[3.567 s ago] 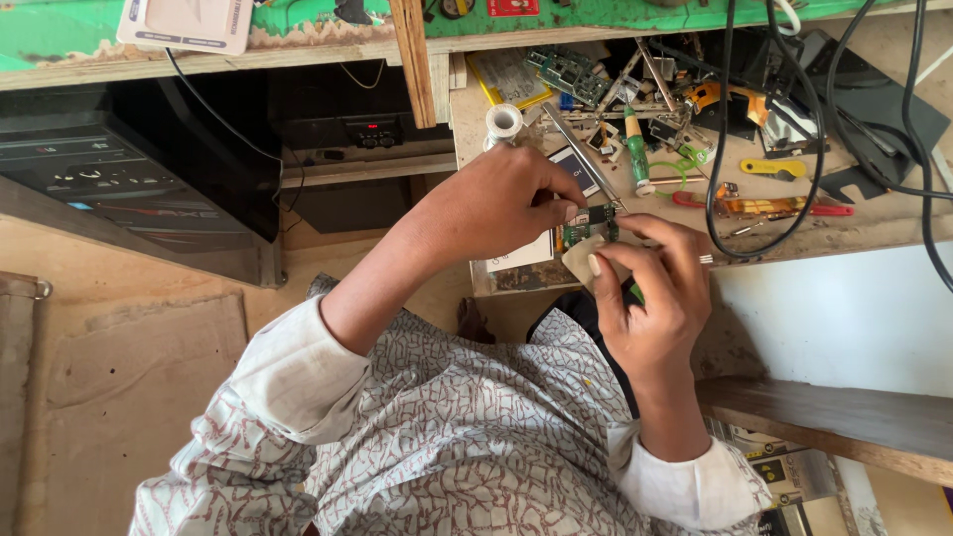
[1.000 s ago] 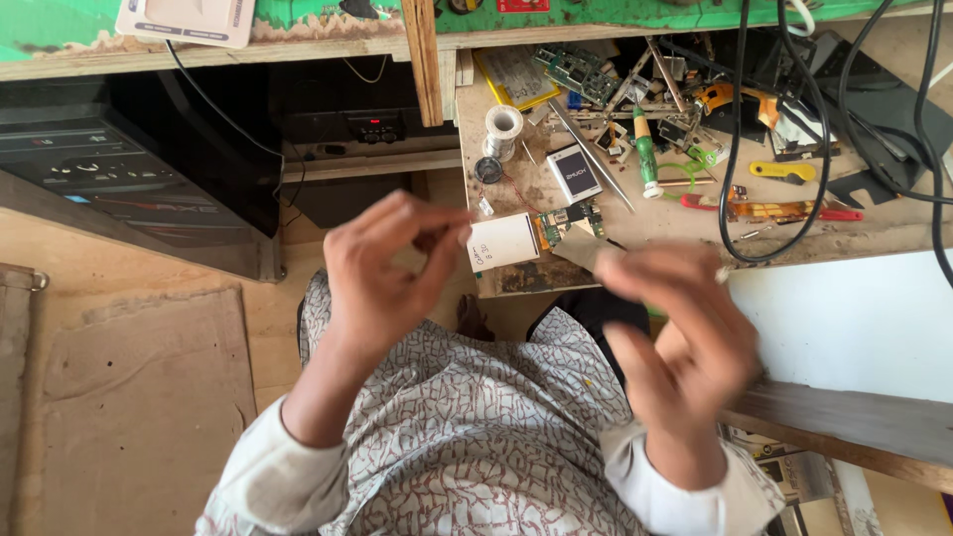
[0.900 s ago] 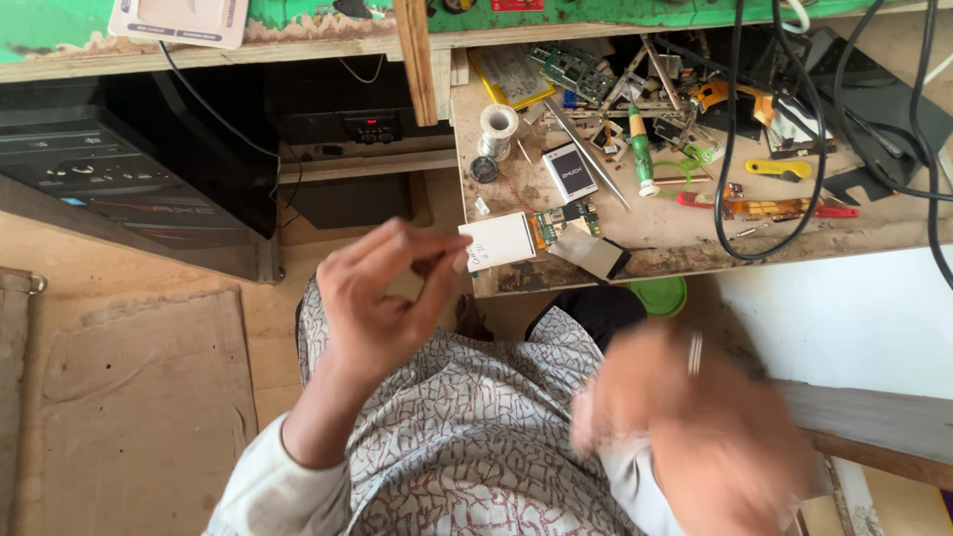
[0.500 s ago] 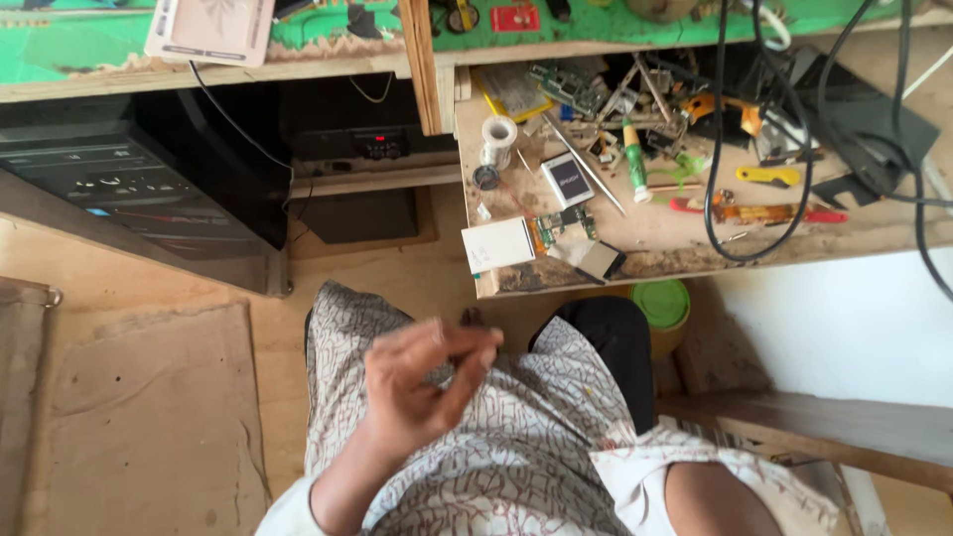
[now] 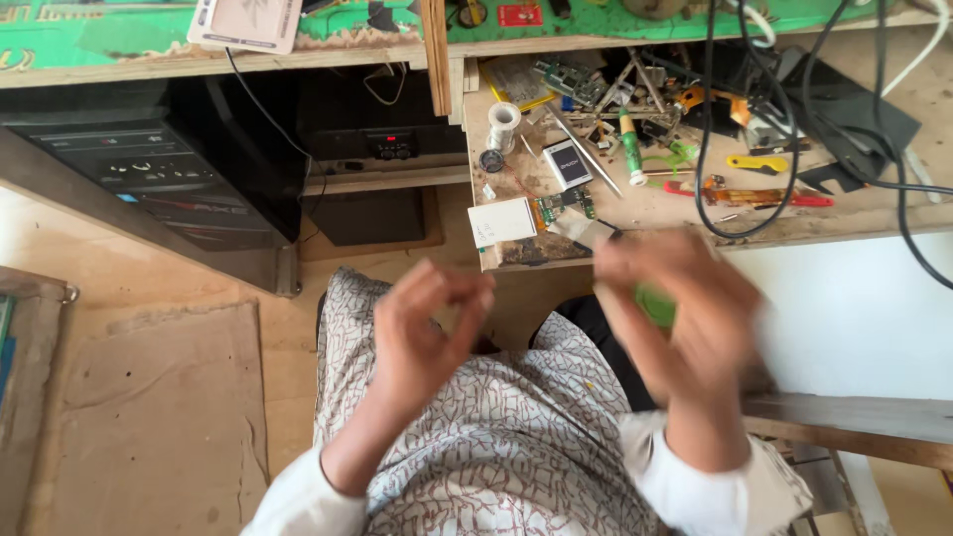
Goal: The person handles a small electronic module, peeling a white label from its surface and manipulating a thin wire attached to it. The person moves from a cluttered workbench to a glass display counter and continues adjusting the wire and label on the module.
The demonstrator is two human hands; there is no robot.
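My left hand (image 5: 425, 333) hovers over my lap in front of the workbench, thumb and forefinger curled together at the tips. Whether anything small sits between them is not visible. My right hand (image 5: 685, 313) is raised just below the bench edge and smeared by motion, so its grip is unclear. Nearest on the bench (image 5: 695, 213) lie a white card (image 5: 501, 220), a small green circuit board (image 5: 562, 203) and a grey flat piece (image 5: 594, 233). A green object (image 5: 655, 304) shows behind the right hand's fingers.
The wooden bench carries a solder reel (image 5: 504, 117), a black square part (image 5: 568, 164), a green tube (image 5: 631, 149), hand tools and black cables (image 5: 784, 129). Black computer cases (image 5: 169, 189) stand under the shelf at left. Cardboard (image 5: 149, 397) lies on the floor.
Both hands left the circuit board on the bench and drew back toward my lap. The right hand dropped out of sight, then rose again in a blur. The left hand stays pinched.
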